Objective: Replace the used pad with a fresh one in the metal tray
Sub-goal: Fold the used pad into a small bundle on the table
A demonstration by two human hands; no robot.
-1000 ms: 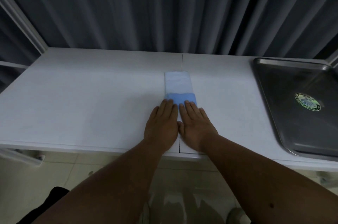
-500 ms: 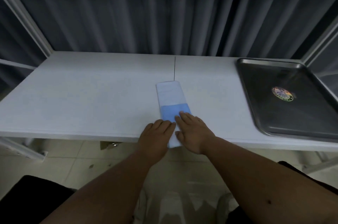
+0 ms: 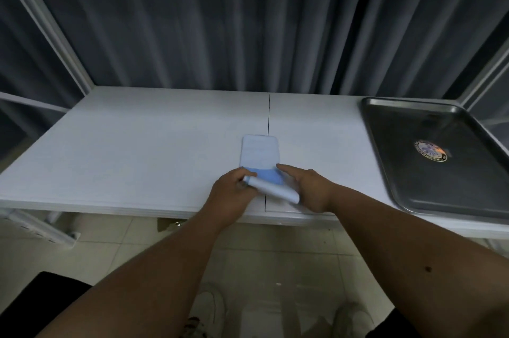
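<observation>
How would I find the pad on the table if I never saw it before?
Look at the white table in front of the dark curtain, near the seam down its middle. The pad lies there between the left hand and right hand. It is pale and folded with a blue part, unlike the bare metal tray on the right.

Materials and surface finish

The metal tray (image 3: 396,144) is smooth, dull-gloss steel with faint reflections and carries a glossy round sticker (image 3: 430,150). The pad (image 3: 260,153) looks like soft matt paper or fabric, pale on one face and blue on the other. The table (image 3: 137,150) top is smooth, matt white laminate. Matt grey cloth curtains (image 3: 220,20) hang in folds; the floor tiles (image 3: 275,255) are glossy.
</observation>
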